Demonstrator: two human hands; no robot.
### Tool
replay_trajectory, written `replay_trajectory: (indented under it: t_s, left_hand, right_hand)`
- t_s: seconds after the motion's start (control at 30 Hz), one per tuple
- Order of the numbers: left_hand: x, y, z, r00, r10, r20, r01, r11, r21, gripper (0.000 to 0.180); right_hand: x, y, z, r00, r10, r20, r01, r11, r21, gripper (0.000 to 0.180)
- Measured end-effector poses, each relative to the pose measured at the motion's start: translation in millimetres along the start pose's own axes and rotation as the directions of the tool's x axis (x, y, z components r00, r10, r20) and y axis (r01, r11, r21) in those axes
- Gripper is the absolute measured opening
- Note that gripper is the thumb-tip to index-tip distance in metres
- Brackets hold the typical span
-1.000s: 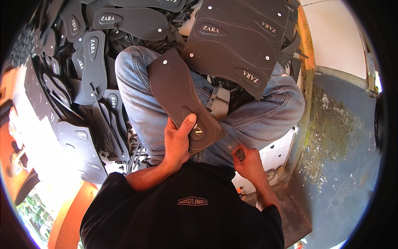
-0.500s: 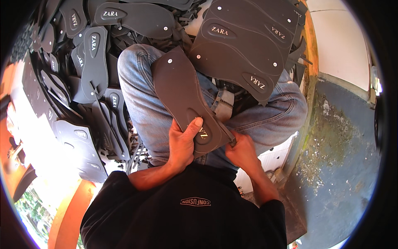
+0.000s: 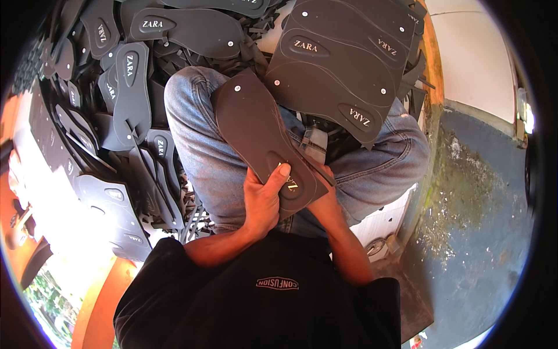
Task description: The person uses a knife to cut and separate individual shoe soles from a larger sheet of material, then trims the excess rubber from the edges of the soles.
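Observation:
A dark grey sandal sole (image 3: 250,116), with a rivet-like white dot near its toe end, lies slanted over my lap. My left hand (image 3: 264,198) grips its heel end, thumb pressed on top beside the oval stamped patch. Along the sole's right edge a thin strip of the same dark sheet (image 3: 317,167) stands partly away from it. My right hand (image 3: 325,200) is closed at this edge by the heel, around the strip as far as I can see; most of its fingers are hidden under the sole and strip.
An uncut dark sheet (image 3: 337,75) printed with several sole outlines rests by my right knee. Loose soles (image 3: 132,87) and offcut strips are heaped at the far left. More sheets (image 3: 110,215) lie in bright sunlight at left. A blue-grey worn floor (image 3: 476,232) spreads on the right.
My right hand has moved up and inward, from outside the heel corner to partly beneath the sole. The strip now juts out farther from the right edge. My left hand keeps its grip.

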State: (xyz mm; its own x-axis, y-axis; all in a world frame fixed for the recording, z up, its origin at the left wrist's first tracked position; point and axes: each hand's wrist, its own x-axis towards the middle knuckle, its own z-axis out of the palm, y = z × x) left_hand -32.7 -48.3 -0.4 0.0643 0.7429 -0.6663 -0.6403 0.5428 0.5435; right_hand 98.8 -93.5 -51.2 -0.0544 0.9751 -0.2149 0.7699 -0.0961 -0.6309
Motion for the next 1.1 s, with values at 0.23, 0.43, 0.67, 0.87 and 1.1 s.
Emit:
replay_trajectory:
  t_s: [0.23, 0.43, 0.67, 0.87, 1.1]
  left_hand:
    - [0.2, -0.1, 5.2, 0.999, 0.029, -0.036, -0.030, 0.999, -0.026, 0.026]
    - [-6.3, -1.2, 1.0, 0.999, -0.002, -0.043, 0.003, 1.000, 0.011, 0.029]
    - [-15.9, 14.8, -14.5, 0.997, -0.074, 0.034, 0.072, 0.996, 0.057, 0.032]
    - [1.1, 46.2, -43.2, 0.984, -0.011, 0.177, -0.077, 0.871, 0.485, 0.041]
    - [50.0, 101.5, -12.5, 0.975, -0.157, 0.159, 0.043, 0.831, 0.555, 0.036]
  right_hand:
    - [39.4, -16.1, 1.9, 0.992, -0.052, -0.113, 0.074, 0.977, 0.199, 0.045]
    - [89.2, -37.1, 7.5, 0.954, 0.295, -0.054, -0.278, 0.938, 0.205, 0.034]
    - [109.6, -33.1, -11.7, 0.906, 0.392, 0.162, -0.312, 0.358, 0.880, 0.030]
    - [73.0, -52.2, -32.3, 0.924, 0.283, 0.258, -0.354, 0.378, 0.855, 0.018]
    - [14.2, -59.0, -39.5, 0.934, 0.271, 0.232, -0.331, 0.416, 0.847, 0.027]
